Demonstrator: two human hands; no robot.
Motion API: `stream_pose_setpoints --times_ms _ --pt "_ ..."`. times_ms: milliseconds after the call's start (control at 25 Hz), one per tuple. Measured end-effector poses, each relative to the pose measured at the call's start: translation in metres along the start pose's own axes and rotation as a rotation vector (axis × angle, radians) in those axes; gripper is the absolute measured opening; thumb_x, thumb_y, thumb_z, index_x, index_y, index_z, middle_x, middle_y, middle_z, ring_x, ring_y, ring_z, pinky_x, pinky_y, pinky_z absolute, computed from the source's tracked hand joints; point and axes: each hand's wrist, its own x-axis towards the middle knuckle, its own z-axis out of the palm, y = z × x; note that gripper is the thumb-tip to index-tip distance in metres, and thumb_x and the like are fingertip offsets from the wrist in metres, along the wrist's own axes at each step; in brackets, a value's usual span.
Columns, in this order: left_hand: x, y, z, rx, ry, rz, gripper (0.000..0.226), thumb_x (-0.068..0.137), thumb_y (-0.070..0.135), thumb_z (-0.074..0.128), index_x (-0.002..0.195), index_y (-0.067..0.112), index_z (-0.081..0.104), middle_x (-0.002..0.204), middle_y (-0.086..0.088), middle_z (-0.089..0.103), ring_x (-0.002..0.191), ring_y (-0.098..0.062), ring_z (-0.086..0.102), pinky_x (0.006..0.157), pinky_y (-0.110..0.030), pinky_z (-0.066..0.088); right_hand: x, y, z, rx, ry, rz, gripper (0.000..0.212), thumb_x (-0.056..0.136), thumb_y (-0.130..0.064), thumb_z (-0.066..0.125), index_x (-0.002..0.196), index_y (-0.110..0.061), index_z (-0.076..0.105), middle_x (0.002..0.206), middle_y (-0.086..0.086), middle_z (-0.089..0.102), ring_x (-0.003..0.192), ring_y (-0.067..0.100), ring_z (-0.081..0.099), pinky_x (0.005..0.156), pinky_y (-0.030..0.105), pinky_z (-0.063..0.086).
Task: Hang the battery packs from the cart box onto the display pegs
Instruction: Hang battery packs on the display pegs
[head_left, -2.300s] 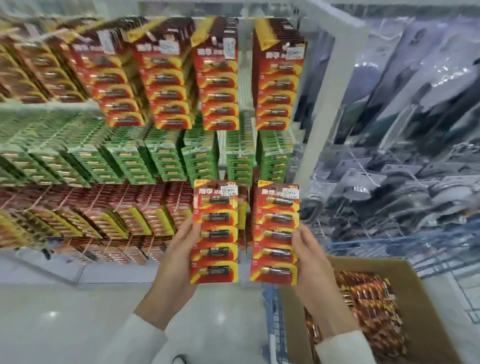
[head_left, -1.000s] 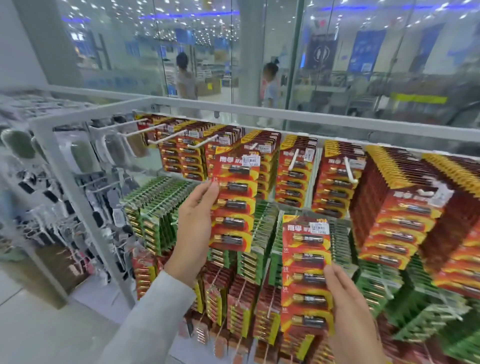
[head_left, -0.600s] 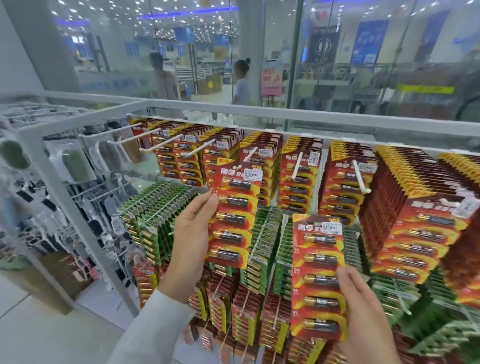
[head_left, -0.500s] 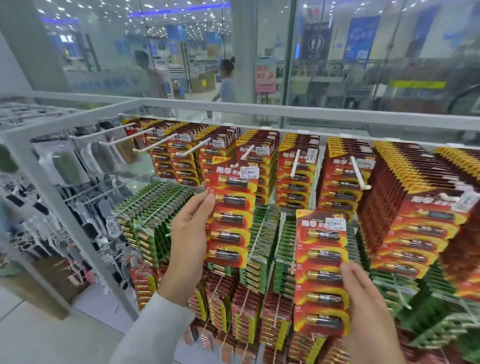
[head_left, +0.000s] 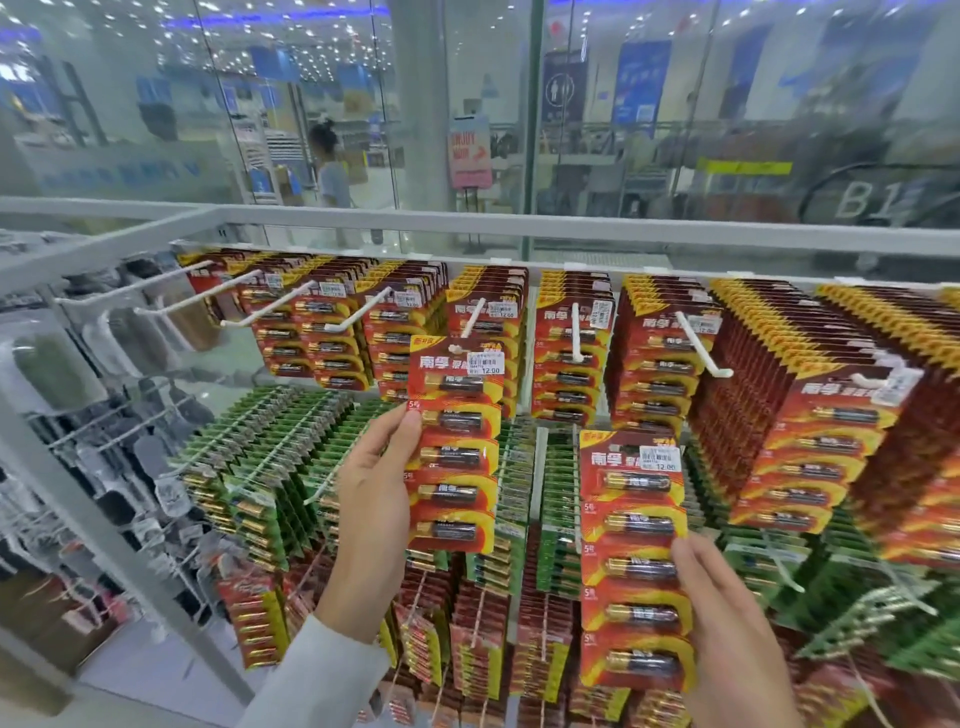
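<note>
Head view: a white-framed display rack (head_left: 571, 235) fills the scene behind both hands, with glass panels above and beyond it. Its top row is crowded with hung red battery packs (head_left: 810, 447) - thickest up and to the right of the right hand - and a band of green packs (head_left: 270, 467) sits just left of the left hand. Two red five-cell packs are held in front of the rack. The left-held pack (head_left: 454, 452) stands upright, most of it above and to the right of the grip, its top edge just below the tip of a white peg (head_left: 474, 316). The right-held pack (head_left: 631, 561) is lower and nearer, reaching up past the grip and down beside the palm. The left hand (head_left: 371, 499) grips its pack by the left edge, thumb on the front and fingers behind the card. The right hand (head_left: 727, 613) pinches its pack at the right edge, thumb on the front - the other fingers are hidden behind the card. A small price sticker (head_left: 485, 362) sits at the upper right of the left-held pack.
</note>
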Motion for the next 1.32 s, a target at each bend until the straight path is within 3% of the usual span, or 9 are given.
stream_pose_setpoints --times_ms 240,360,440,520,680,760,880,1160,1320 --pt "0.039 -0.014 0.009 0.015 -0.033 -0.036 0.019 0.106 0.027 0.058 0.107 0.023 0.076 0.101 -0.011 0.080 0.080 -0.030 0.078 0.063 -0.041 0.065 -0.020 -0.022 0.016 -0.018 0.064 -0.119 0.024 0.090 -0.028 0.059 0.108 -0.018 0.071 0.095 0.006 0.080 0.075 0.021 0.078 0.064 0.038 0.057" --pt "0.066 -0.022 0.020 0.033 -0.013 -0.007 0.018 0.106 0.029 0.059 0.113 0.021 0.073 0.104 -0.011 0.080 0.086 -0.031 0.078 0.068 -0.044 0.065 -0.023 -0.035 0.015 -0.066 0.126 -0.193 0.026 0.091 -0.032 0.061 0.115 -0.026 0.069 0.106 -0.004 0.079 0.092 0.017 0.077 0.061 0.030 0.060" --pt "0.082 -0.026 0.029 0.040 -0.013 0.000 0.021 0.106 0.031 0.058 0.118 0.020 0.072 0.108 -0.011 0.079 0.094 -0.035 0.077 0.079 -0.051 0.064 -0.022 -0.043 0.015 -0.115 0.164 -0.253 0.027 0.088 -0.039 0.067 0.114 -0.038 0.066 0.119 -0.015 0.072 0.117 0.013 0.068 0.079 0.022 0.060" --pt "0.095 -0.029 0.036 0.054 -0.023 0.015 0.023 0.107 0.033 0.057 0.119 0.020 0.071 0.109 -0.011 0.079 0.093 -0.035 0.077 0.081 -0.053 0.063 -0.020 -0.048 0.015 -0.100 0.156 -0.279 0.049 0.066 -0.060 0.080 0.111 -0.044 0.069 0.132 -0.014 0.067 0.128 0.020 0.060 0.105 0.044 0.051" --pt "0.112 -0.036 0.038 0.084 -0.031 0.029 0.024 0.107 0.036 0.056 0.119 0.021 0.071 0.106 -0.009 0.079 0.091 -0.035 0.078 0.083 -0.059 0.062 -0.017 -0.050 0.017 -0.139 0.182 -0.334 0.067 0.066 -0.071 0.076 0.126 -0.042 0.066 0.137 -0.012 0.065 0.132 0.024 0.058 0.112 0.058 0.042" --pt "0.113 -0.038 0.038 0.090 -0.033 0.042 0.023 0.108 0.034 0.055 0.118 0.021 0.071 0.103 -0.008 0.080 0.090 -0.035 0.078 0.079 -0.056 0.063 -0.014 -0.049 0.016 -0.136 0.192 -0.327 0.066 0.071 -0.070 0.077 0.128 -0.039 0.066 0.135 -0.009 0.067 0.129 0.025 0.061 0.109 0.059 0.045" --pt "0.113 -0.041 0.037 0.097 -0.046 0.050 0.024 0.108 0.035 0.055 0.118 0.021 0.071 0.108 -0.011 0.078 0.095 -0.037 0.077 0.083 -0.060 0.062 -0.006 -0.051 0.018 -0.125 0.196 -0.301 0.020 0.097 -0.039 0.061 0.107 -0.030 0.075 0.107 0.000 0.078 0.096 0.026 0.076 0.088 0.052 0.058" --pt "0.111 -0.038 0.035 0.115 -0.051 0.059 0.022 0.107 0.036 0.056 0.115 0.023 0.072 0.105 -0.006 0.079 0.094 -0.033 0.077 0.081 -0.055 0.064 0.059 -0.064 0.048 -0.318 0.286 -0.349 0.028 0.109 -0.036 0.046 0.108 -0.022 0.070 0.096 0.007 0.078 0.082 0.029 0.078 0.063 0.043 0.062" --pt "0.115 -0.039 0.031 0.152 -0.059 0.080 0.019 0.103 0.044 0.060 0.109 0.034 0.075 0.106 -0.004 0.079 0.101 -0.036 0.074 0.089 -0.066 0.058 0.098 -0.061 0.054 -0.398 0.364 -0.450 0.032 0.108 -0.042 0.044 0.106 -0.024 0.070 0.096 0.017 0.072 0.085 0.039 0.073 0.056 0.045 0.060"
